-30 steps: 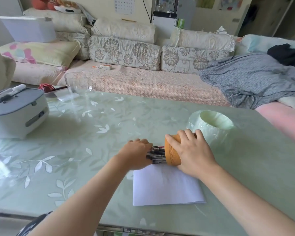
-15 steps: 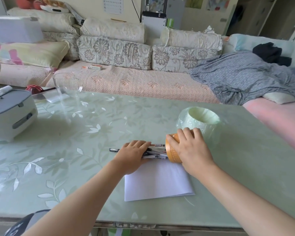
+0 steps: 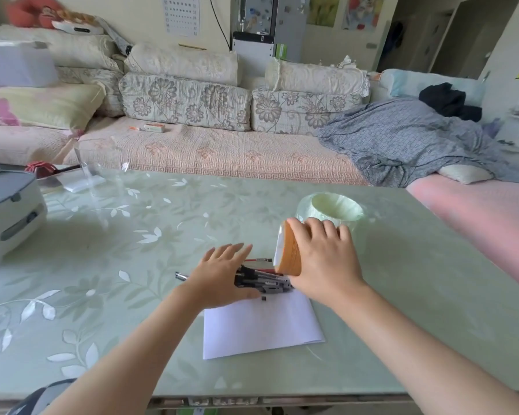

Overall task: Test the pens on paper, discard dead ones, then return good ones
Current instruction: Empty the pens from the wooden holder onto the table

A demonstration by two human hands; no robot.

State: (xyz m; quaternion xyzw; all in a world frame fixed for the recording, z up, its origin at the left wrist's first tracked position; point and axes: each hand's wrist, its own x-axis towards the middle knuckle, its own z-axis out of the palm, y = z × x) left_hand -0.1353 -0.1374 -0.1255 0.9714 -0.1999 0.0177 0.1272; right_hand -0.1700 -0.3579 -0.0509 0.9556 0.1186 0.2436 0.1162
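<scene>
On the green leaf-print table [image 3: 132,235], near the middle, a white sheet of paper [image 3: 261,327] lies flat. A pile of pens [image 3: 264,280] lies on its side at the paper's far edge, mostly dark and grey barrels, all out of the cup. One red pen [image 3: 258,260] lies just behind the pile. One pen tip [image 3: 180,276] pokes out to the left, past the left hand. A small dark bit [image 3: 263,298] sits on the paper just in front of the pile.

Left hand [image 3: 219,278]: fingers straight and slightly spread, palm down, resting over the left end of the pens, not gripping anything.

Right hand [image 3: 327,265]: fingers and thumb curled round an orange cup [image 3: 288,256]. The cup is tipped on its side, its white mouth facing left toward the pens, its lower rim just above the pile's right end.

Just behind the right hand stands a round bin lined with a pale green bag [image 3: 333,206]. A white-grey appliance [image 3: 9,217] sits at the table's left edge, a clear glass jar [image 3: 102,163] at the far left. Behind the table runs a sofa [image 3: 222,154] with a grey blanket [image 3: 402,139].
</scene>
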